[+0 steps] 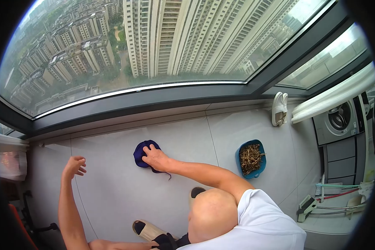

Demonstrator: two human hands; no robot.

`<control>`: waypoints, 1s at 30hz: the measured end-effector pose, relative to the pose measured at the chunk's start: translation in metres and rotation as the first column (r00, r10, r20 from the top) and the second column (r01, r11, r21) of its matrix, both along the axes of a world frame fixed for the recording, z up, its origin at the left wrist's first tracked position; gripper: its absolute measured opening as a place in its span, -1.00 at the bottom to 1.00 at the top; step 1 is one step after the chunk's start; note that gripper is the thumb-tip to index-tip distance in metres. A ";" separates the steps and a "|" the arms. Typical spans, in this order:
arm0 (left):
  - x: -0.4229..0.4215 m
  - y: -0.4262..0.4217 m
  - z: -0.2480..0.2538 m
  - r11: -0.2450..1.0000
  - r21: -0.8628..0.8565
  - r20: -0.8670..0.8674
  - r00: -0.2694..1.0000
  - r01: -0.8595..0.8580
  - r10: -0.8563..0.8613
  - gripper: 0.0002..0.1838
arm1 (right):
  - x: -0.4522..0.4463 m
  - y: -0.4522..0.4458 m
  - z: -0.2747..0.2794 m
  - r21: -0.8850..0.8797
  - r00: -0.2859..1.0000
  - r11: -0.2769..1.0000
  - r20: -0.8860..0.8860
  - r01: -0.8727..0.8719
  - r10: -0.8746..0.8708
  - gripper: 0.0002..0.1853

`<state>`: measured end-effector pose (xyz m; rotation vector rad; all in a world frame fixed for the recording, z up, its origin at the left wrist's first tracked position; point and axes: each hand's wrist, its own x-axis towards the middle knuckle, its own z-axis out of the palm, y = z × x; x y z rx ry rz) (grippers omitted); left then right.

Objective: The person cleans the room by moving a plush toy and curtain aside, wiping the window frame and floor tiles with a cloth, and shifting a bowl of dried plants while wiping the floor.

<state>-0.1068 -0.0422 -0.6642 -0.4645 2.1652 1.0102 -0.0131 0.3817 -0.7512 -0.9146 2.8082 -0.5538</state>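
Bent knee [214, 210] and white shirt [266, 221], both mine, lie nearest the camera along the lower edge. Largest item on site: a wide window in a dark grey frame [154, 98], with tower blocks [183, 37] beyond the glass. Below it runs a pale tiled floor [112, 200], with a washing machine [337, 121] at the far right. Next in size, a blue basin [260, 168] rests on the tiles to my right, well apart from my hands, holding a tangle of dry brown strands [251, 158]. White shoes [278, 110] stand near the window wall. Principal item: a dark blue cloth bundle [141, 157], lying on the floor between the window and my feet. I judge it light, soft and limp, neither fragile nor slippery; it should sag and change shape if lifted. Soundest hold: a thick gathered fold near its middle, between thumb and fingers, since a loose edge would probably let the rest trail. My right hand [155, 158] rests on top of it, fingers bent down onto the cloth; I am unable to tell whether they have closed on a fold. My left hand [74, 166] hangs well apart from the bundle, fingers loosely curled, holding nothing. Smallest item noted: a thin dark cord [169, 176], apparently trailing from the bundle just beside my wrist, best kept clear of the grip.
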 end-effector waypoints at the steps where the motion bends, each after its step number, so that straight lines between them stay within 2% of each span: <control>1: 0.007 -0.012 -0.012 0.996 -0.071 0.029 0.998 0.056 -0.054 -0.64 | -0.001 0.010 -0.008 -0.083 0.998 0.995 -0.026 0.062 -0.064 -0.83; 3: 0.013 -0.040 -0.034 0.961 -0.210 0.089 0.983 0.177 -0.162 -0.64 | -0.006 0.032 -0.005 -0.274 0.933 0.911 0.275 0.308 -0.232 -0.82; 5: 0.017 -0.058 -0.041 0.966 -0.252 0.012 0.998 0.062 -0.061 -0.67 | -0.011 0.062 0.002 -0.401 0.781 0.720 0.540 0.566 -0.313 -0.79; 6: 0.017 -0.066 -0.043 0.963 -0.270 -0.025 1.000 0.002 -0.009 -0.69 | -0.010 0.080 0.044 -0.275 0.372 0.463 0.919 0.843 -0.133 -0.72; 7: 0.017 -0.073 -0.046 0.961 -0.274 -0.043 0.999 -0.034 0.023 -0.69 | -0.006 0.102 0.032 -0.309 0.323 0.299 0.946 0.903 0.002 -0.66; 8: 0.016 -0.079 -0.048 0.957 -0.279 -0.061 0.996 -0.072 0.057 -0.69 | 0.002 0.116 0.035 -0.342 0.335 0.045 0.936 0.939 0.109 -0.62; 9: 0.017 -0.082 -0.049 0.952 -0.285 -0.078 0.993 -0.110 0.092 -0.69 | 0.010 0.138 0.027 -0.299 0.316 -0.112 0.930 0.948 0.190 -0.59; 10: 0.019 -0.081 -0.048 0.952 -0.286 -0.065 0.993 -0.113 0.098 -0.70 | 0.021 0.156 0.044 -0.293 0.339 -0.218 0.916 0.931 0.217 -0.63; 11: 0.019 -0.078 -0.047 0.951 -0.287 -0.054 0.993 -0.116 0.105 -0.70 | 0.028 0.172 0.044 -0.237 0.332 -0.377 0.920 0.895 0.211 -0.69; 14: 0.020 -0.068 -0.045 0.960 -0.266 -0.020 0.996 -0.086 0.083 -0.69 | 0.052 0.241 0.029 -0.252 0.391 -0.623 0.916 0.740 0.093 -0.70; 17: 0.016 -0.065 -0.042 0.968 -0.234 -0.022 0.996 -0.086 0.083 -0.69 | 0.050 0.296 0.061 -0.373 0.399 -0.714 0.906 0.592 -0.142 -0.66; 21: 0.013 -0.072 -0.042 0.970 -0.203 -0.085 0.989 -0.133 0.118 -0.67 | 0.016 0.377 0.074 -0.543 0.415 -0.711 0.830 0.448 -0.372 -0.62; 23: 0.014 -0.075 -0.040 0.968 -0.201 -0.086 0.987 -0.151 0.137 -0.66 | -0.010 0.412 0.071 -0.596 0.353 -0.681 0.802 0.426 -0.481 -0.62; 24: 0.016 -0.078 -0.039 0.966 -0.201 -0.087 0.986 -0.161 0.146 -0.66 | -0.027 0.412 0.076 -0.614 0.282 -0.676 0.789 0.408 -0.546 -0.61; 26: 0.021 -0.083 -0.037 0.962 -0.224 -0.062 0.987 -0.156 0.146 -0.66 | -0.059 0.405 0.069 -0.672 0.271 -0.601 0.733 0.434 -0.624 -0.69; 28: 0.024 -0.086 -0.037 0.957 -0.250 -0.039 0.989 -0.149 0.144 -0.66 | -0.088 0.377 0.056 -0.738 0.201 -0.436 0.599 0.516 -0.775 -0.72; 30: 0.026 -0.086 -0.038 0.949 -0.281 -0.021 0.989 -0.143 0.143 -0.66 | -0.103 0.331 0.042 -0.734 0.014 -0.240 0.322 0.636 -0.947 -0.73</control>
